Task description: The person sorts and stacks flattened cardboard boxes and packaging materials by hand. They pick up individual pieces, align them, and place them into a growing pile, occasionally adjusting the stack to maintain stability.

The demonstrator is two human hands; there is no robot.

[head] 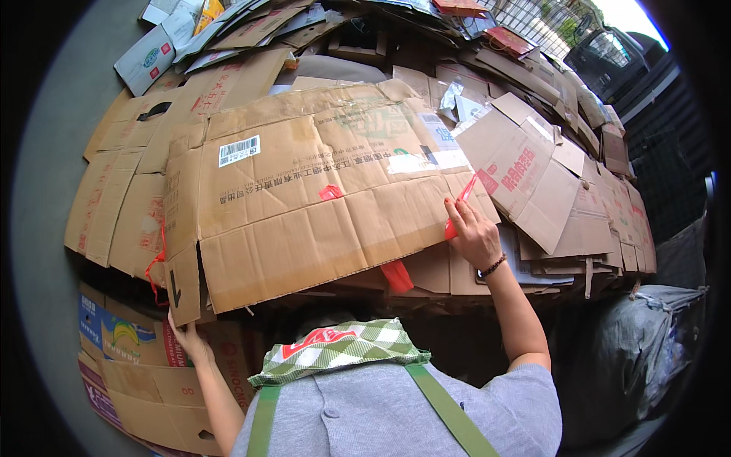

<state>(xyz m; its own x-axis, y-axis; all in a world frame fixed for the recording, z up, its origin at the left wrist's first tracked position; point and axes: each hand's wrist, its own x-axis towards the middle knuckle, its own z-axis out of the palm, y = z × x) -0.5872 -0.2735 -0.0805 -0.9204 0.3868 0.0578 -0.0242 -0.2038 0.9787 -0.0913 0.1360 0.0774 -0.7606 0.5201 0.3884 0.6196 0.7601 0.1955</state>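
A large flattened cardboard box (pixel 274 211), printed and creased, lies tilted in front of me on top of a cardboard pile. My left hand (pixel 192 343) grips its lower left corner from below, part of the fingers hidden by the flap. At the right edge my right hand (pixel 475 234) has its fingers closed on a red plastic strip (pixel 467 188), against the cardboard. A scrap of red plastic (pixel 330 193) shows in the middle of the sheet. Another red strip (pixel 397 276) hangs below its lower edge, and a thin red strand (pixel 154 268) runs by its left side.
Stacked flattened boxes (pixel 537 165) spread behind and to the right. At lower left stand more cartons (pixel 154 388), one with banana print. A grey plastic sack (pixel 645 337) sits at lower right. A dark vehicle (pixel 608 54) is beyond the pile, by a fence.
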